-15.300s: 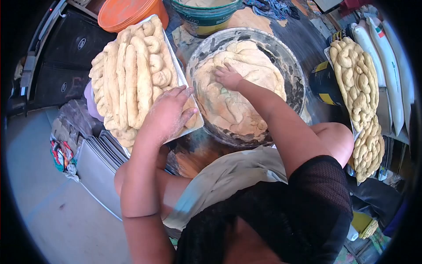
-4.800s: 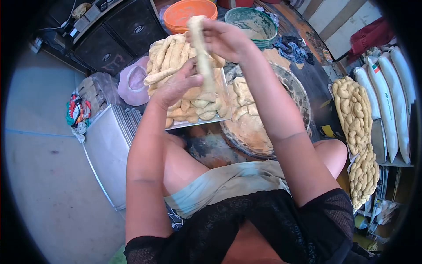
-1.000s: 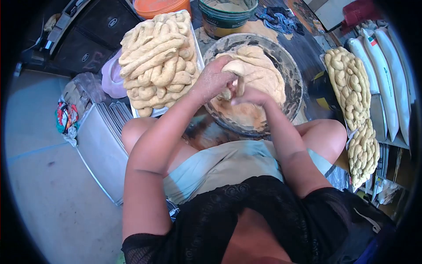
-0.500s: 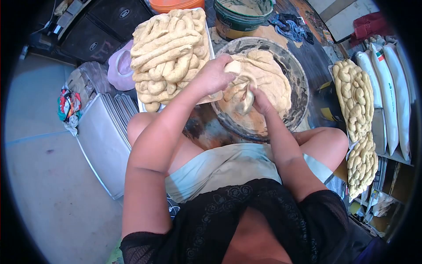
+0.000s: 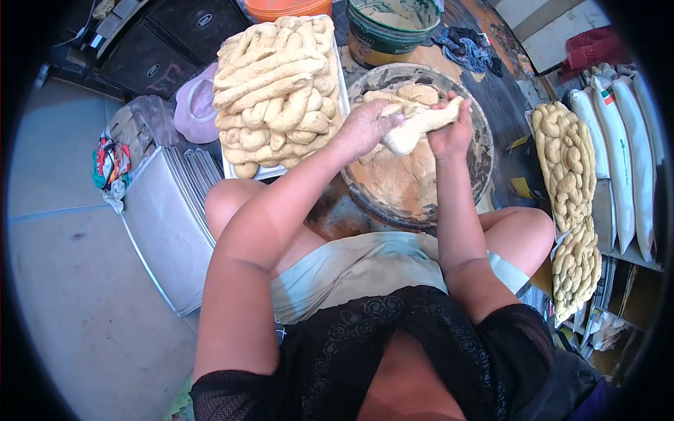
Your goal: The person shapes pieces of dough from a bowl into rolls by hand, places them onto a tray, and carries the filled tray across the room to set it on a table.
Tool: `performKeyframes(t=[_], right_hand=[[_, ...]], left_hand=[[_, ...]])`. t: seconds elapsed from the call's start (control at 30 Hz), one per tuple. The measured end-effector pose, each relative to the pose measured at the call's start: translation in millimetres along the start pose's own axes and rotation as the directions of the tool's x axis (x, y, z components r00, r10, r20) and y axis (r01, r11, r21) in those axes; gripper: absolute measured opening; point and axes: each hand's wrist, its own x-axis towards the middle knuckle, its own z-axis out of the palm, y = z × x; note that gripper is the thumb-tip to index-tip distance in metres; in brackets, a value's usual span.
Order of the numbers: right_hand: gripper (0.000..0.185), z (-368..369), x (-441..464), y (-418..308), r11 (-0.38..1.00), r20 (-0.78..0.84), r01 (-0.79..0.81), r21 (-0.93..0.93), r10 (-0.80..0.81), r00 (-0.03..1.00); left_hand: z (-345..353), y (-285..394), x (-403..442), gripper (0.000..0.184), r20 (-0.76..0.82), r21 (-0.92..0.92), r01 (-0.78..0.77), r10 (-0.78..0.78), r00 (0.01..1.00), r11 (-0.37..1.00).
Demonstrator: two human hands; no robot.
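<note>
Fingers (image 5: 464, 125), L+R, on dough pc (image 5: 420, 130)

Held dough (image 5: 415, 133): pale, smooth, matt.
Left hand (image 5: 365, 128): you have a whitish, powdery film on the skin.
Basin (image 5: 484, 133): dull metal by its look, smeared with rough residue.
Dough strips (image 5: 270, 67): matt, slightly grainy.
Stacked trays (image 5: 168, 221): thin sheet metal, smooth, low sheen.
Green bucket (image 5: 385, 43): plastic, crusted inside.
White sacks (image 5: 621, 165): smooth, plastic-looking, faintly glossy.
Your black top (image 5: 358, 337): matt cloth, mesh sleeves.
Your shorts (image 5: 358, 263): matt, creased cloth.
</note>
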Motion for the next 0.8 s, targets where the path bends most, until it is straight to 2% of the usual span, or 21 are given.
performKeyframes(t=[0.07,0.13,0.17,0.2,0.23,0.27,0.33,0.4,0.43,0.47,0.5,0.53,0.57,0.6,0.63,0.7,0.73,0.8], right_hand=[[0.037,-42.4,19.1,-11.7,0.989,-0.067,0.098,0.113,-0.091,0.994],[0.033,-71.2,31.8,-31.4,0.997,-0.278,0.027,0.072,-0.007,0.961],[0.031,-88.5,38.2,-41.1,0.998,-0.381,-0.009,0.056,0.03,0.924],[0.025,-120.1,46.5,-43.1,0.999,-0.415,0.0,-0.051,-0.021,0.909],[0.028,-139.1,42.3,-49.0,0.92,-0.43,-0.213,-0.328,0.055,0.901],[0.032,-153.4,34.1,-53.4,0.722,-0.468,-0.402,-0.563,0.123,0.875],[0.045,-175.6,13.9,-47.9,0.247,-0.612,-0.646,-0.722,0.205,0.764],[0.058,-214.9,-8.9,-16.4,-0.126,-0.504,-0.53,-0.839,-0.193,0.842],[0.061,-247.0,-25.5,6.9,-0.374,-0.338,-0.416,-0.829,-0.259,0.905],[0.064,-266.3,-40.4,25.4,-0.607,-0.15,-0.288,-0.74,-0.269,0.951],[0.068,-248.3,-56.5,40.5,-0.62,-0.227,-0.239,-0.747,-0.1,0.969],[0.07,-251.9,-78.6,55.9,-0.762,0.018,0.16,-0.627,0.191,0.981],[0.068,-238.6,-90.5,70.0,-0.734,-0.032,0.324,-0.597,0.426,0.904],[0.066,-225.6,-100.4,79.2,-0.662,-0.096,0.477,-0.578,0.636,0.766],[0.065,-222.8,-95.5,80.2,-0.677,-0.124,0.46,-0.575,0.628,0.769],[0.063,-220.3,-84.7,87.2,-0.697,-0.175,0.424,-0.578,0.614,0.77],[0.063,-221.5,-76.3,89.2,-0.722,-0.15,0.403,-0.563,0.568,0.809],[0.062,-221.4,-60.8,91.5,-0.768,-0.093,0.356,-0.532,0.472,0.877]], left_hand=[[0.9,2.8,-4.7,0.038,-0.101,-0.392,0.02,-0.065,0.993,0.92],[5.9,6.3,-9.8,0.039,-0.166,-0.721,-0.007,-0.163,0.973,0.693],[15.4,-0.1,-8.3,0.042,-0.178,-0.708,0.044,-0.238,0.955,0.705],[26.7,-7.1,-10.7,0.04,-0.131,-0.698,0.109,-0.275,0.953,0.708],[41.2,-14.6,-15.6,0.038,-0.083,-0.687,0.172,-0.311,0.947,0.706],[54.8,-25.8,-18.7,0.036,-0.036,-0.676,0.234,-0.349,0.937,0.699],[80.9,-67.9,-20.5,0.03,0.18,-0.469,0.483,-0.455,0.872,0.739],[107.1,-125.7,-14.3,0.031,0.189,-0.259,0.652,-0.625,0.757,0.712],[121.5,-154.7,-8.7,0.035,0.131,0.015,0.629,-0.626,0.769,0.777],[135.6,-182.6,-1.0,0.039,0.075,0.285,0.567,-0.608,0.79,0.773],[144.3,-208.0,-1.0,0.043,0.029,0.544,0.473,-0.579,0.815,0.693],[147.5,-229.8,-3.9,0.046,0.012,0.661,0.276,-0.377,0.926,0.698],[154.5,-248.7,-15.7,0.048,0.032,0.756,0.08,-0.159,0.987,0.649],[161.6,-258.9,-27.4,0.051,0.081,0.828,-0.1,0.057,0.995,0.552],[156.3,-243.8,-23.8,0.059,0.344,0.808,-0.134,-0.275,0.898,0.573],[153.3,-228.6,-20.9,0.063,0.296,0.853,-0.053,-0.398,0.868,0.519],[152.2,-226.7,-18.1,0.065,0.265,0.875,-0.014,-0.455,0.85,0.484],[150.3,-227.6,-13.4,0.066,0.254,0.864,0.024,-0.477,0.841,0.503]])
